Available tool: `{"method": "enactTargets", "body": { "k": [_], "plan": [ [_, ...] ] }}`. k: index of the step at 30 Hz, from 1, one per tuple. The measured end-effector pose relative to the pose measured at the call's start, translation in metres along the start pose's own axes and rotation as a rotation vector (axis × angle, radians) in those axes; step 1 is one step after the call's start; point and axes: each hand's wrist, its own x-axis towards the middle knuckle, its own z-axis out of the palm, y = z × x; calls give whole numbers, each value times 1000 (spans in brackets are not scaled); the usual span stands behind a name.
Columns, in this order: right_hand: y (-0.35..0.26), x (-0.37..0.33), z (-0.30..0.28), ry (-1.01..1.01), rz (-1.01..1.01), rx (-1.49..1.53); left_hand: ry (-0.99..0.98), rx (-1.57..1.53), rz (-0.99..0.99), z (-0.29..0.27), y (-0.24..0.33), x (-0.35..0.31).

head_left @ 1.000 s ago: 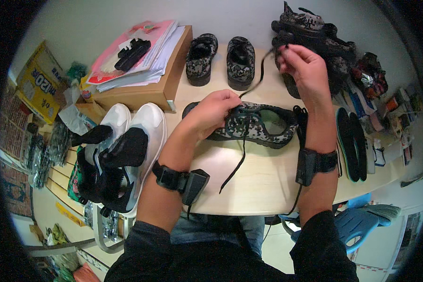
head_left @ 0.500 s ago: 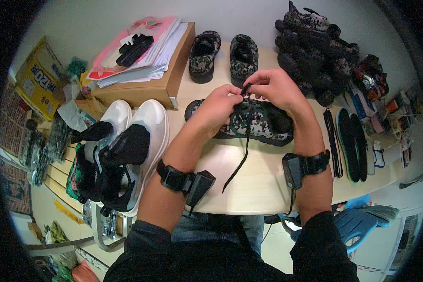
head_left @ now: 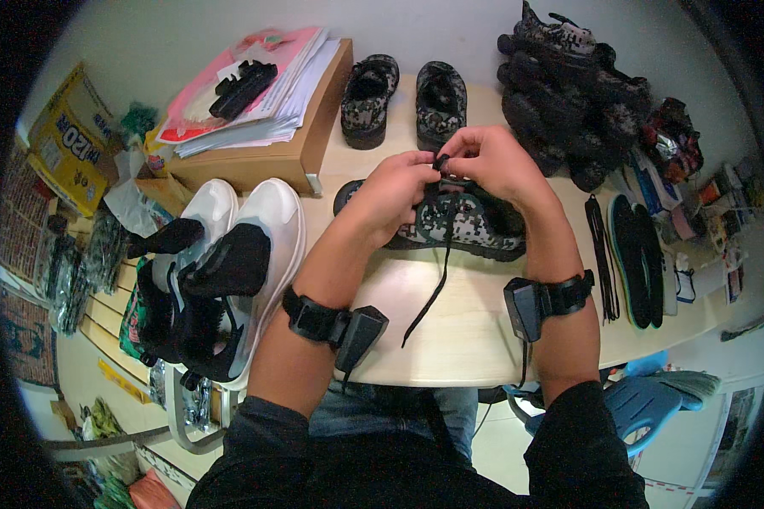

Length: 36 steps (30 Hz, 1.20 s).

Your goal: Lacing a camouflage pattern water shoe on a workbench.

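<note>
Left hand (head_left: 399,195) and right hand (head_left: 491,163) pinch a thin black lace (head_left: 440,162).
Both sets of fingertips grasp it above the far side of a grey-and-black camouflage shoe (head_left: 491,231), lying on the pale wooden table (head_left: 471,339); behind that shoe stand two similar ones.

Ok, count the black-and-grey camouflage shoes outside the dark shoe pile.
3. One camouflage shoe at the left hand and right hand; behind it, a left rear shoe and a right rear shoe. The dark shoe pile may hide others.
</note>
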Motion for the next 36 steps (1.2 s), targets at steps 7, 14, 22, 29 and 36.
{"method": "enactTargets", "body": {
  "k": [7, 14, 22, 29, 36],
  "plan": [
    [1, -3, -4, -47, -46, -4, 47, 68, 19, 15, 8, -12],
    [-2, -8, -7, 28, -101, -37, 67, 55, -1, 16, 5, -7],
    [-31, -32, -40, -199, -139, -388, -101, -52, -83, 0, 1, 2],
    [-15, -18, -7, -108, -200, -481, -191, -54, -37, -4, -4, 5],
    [-20, -20, -2, 8, -188, -528, -178, -88, -43, -2, -1, 0]
  ]
}}
